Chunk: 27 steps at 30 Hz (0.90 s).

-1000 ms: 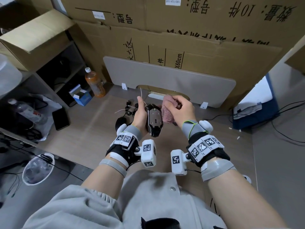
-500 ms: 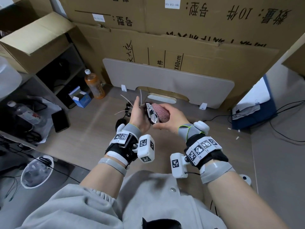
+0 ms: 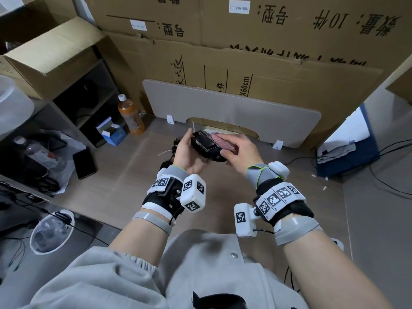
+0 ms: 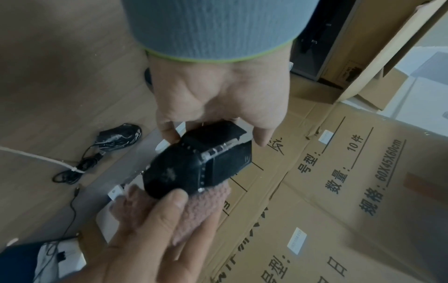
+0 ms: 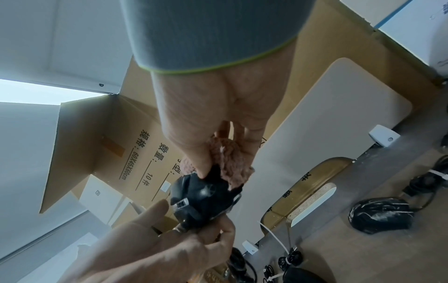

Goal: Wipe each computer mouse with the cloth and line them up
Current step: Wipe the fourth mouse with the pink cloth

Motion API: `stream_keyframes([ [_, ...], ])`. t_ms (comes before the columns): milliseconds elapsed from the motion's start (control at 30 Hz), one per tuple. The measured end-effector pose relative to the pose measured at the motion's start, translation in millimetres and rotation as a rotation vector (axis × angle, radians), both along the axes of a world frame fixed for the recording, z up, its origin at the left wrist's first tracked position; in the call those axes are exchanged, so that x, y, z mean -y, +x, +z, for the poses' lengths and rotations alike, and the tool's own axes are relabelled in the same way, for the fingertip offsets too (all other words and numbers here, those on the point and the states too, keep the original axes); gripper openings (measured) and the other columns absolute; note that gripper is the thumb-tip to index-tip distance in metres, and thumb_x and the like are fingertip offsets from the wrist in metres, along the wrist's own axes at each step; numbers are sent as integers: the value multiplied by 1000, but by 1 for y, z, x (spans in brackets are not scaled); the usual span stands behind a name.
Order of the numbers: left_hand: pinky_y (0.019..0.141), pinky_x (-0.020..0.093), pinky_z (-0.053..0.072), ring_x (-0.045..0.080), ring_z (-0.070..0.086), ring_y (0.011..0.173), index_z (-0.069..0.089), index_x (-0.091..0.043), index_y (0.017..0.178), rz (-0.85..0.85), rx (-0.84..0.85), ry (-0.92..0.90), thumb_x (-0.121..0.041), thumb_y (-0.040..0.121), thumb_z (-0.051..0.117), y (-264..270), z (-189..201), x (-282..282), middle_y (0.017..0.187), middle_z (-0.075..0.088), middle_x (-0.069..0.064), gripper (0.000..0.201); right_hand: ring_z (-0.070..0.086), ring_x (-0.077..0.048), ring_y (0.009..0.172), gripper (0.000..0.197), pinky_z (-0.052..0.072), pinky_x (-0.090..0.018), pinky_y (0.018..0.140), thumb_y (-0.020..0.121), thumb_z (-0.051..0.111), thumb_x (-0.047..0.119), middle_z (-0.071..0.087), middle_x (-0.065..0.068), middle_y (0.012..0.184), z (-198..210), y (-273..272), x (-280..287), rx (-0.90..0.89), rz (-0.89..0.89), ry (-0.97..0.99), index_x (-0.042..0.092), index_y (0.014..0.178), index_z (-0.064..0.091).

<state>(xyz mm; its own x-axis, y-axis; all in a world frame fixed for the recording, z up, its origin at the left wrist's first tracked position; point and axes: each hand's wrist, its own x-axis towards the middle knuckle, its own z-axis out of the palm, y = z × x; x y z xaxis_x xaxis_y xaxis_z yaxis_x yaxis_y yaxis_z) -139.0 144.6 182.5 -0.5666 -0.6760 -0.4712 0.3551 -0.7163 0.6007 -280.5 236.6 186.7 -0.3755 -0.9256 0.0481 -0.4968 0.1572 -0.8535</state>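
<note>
My left hand point(image 3: 193, 149) grips a black computer mouse point(image 3: 205, 145) above the wooden surface, thumb on its near end. My right hand point(image 3: 231, 148) holds a bunched pink cloth point(image 3: 223, 141) and presses it on the mouse's far side. In the left wrist view the mouse point(image 4: 201, 164) lies between the left fingers and the cloth point(image 4: 203, 206). In the right wrist view the cloth point(image 5: 232, 159) is bunched over the mouse point(image 5: 201, 197). Another black mouse point(image 5: 380, 214) with a tied cable lies on the surface, and is also seen as the dark mouse point(image 4: 121, 136) in the left wrist view.
A grey board point(image 3: 231, 112) stands against stacked cardboard boxes at the back. An orange drink bottle point(image 3: 131, 117), a small blue box point(image 3: 112, 132) and a phone point(image 3: 84, 162) sit to the left. A blue box point(image 3: 347, 152) and loose cables lie at right.
The mouse has turned from upright in the left hand to lying across it. The right hand brought the cloth from beside the mouse onto it, and both hands moved farther from me.
</note>
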Motion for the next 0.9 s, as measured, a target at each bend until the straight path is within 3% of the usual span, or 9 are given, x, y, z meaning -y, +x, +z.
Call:
stream_keyframes([
  [67,74,33,46,23,64,89,70,-17,99,-1,52,1,-49,102,49,3,-2,-1,94,72,6,38,55,-20,105,48,39,-19,95,92,65,14,53,0,115,1,-1,1,-60,-16,37,32,135,60],
  [167,63,26,44,18,60,85,67,-18,101,16,139,-4,-48,99,56,4,-8,-2,95,68,3,32,60,-25,80,44,56,-31,80,97,58,19,53,-6,121,-1,-1,2,-11,-38,70,32,139,57],
  [267,49,18,39,14,59,77,68,-20,101,17,141,-28,-54,99,55,7,-9,-5,91,67,1,36,61,-18,57,41,49,-11,61,100,55,21,54,-9,117,-4,3,1,38,-43,55,31,139,56],
  [333,45,16,37,15,57,77,70,-19,103,-4,56,-41,-60,99,51,5,-7,-9,95,66,3,46,59,-10,59,38,43,-3,59,100,55,20,58,-10,111,-2,4,-1,80,-47,43,28,137,58],
  [433,41,17,43,19,66,78,69,-14,117,-25,9,-55,-71,99,34,0,-7,-13,105,71,7,69,64,-14,55,34,52,-18,52,97,60,19,67,-16,103,0,8,-2,148,-27,25,24,131,63],
  [567,71,32,59,25,69,116,56,-16,143,-28,56,-76,-81,93,30,-4,-11,-13,137,66,8,86,66,-24,52,32,58,-32,50,88,69,11,57,-10,112,3,9,-5,120,-68,-30,28,115,67],
  [667,60,32,58,28,66,102,53,-11,142,-76,-82,-64,-79,94,22,-3,-3,-18,135,60,15,89,69,-34,76,35,61,-44,67,74,75,29,56,17,103,9,10,-9,33,-92,-47,54,96,64],
  [733,66,37,59,34,64,107,53,-10,140,-86,-131,-82,-78,95,21,-4,-1,-18,132,59,20,88,69,-30,80,30,59,-48,70,65,70,43,55,26,96,7,8,-10,-23,-119,-53,52,93,65],
  [900,101,48,50,36,48,139,46,-6,149,-84,-82,-104,-78,94,27,-7,-3,-21,154,47,22,93,67,-19,85,33,58,-43,76,67,69,36,61,18,96,13,11,-13,-150,-103,-63,45,99,71],
])
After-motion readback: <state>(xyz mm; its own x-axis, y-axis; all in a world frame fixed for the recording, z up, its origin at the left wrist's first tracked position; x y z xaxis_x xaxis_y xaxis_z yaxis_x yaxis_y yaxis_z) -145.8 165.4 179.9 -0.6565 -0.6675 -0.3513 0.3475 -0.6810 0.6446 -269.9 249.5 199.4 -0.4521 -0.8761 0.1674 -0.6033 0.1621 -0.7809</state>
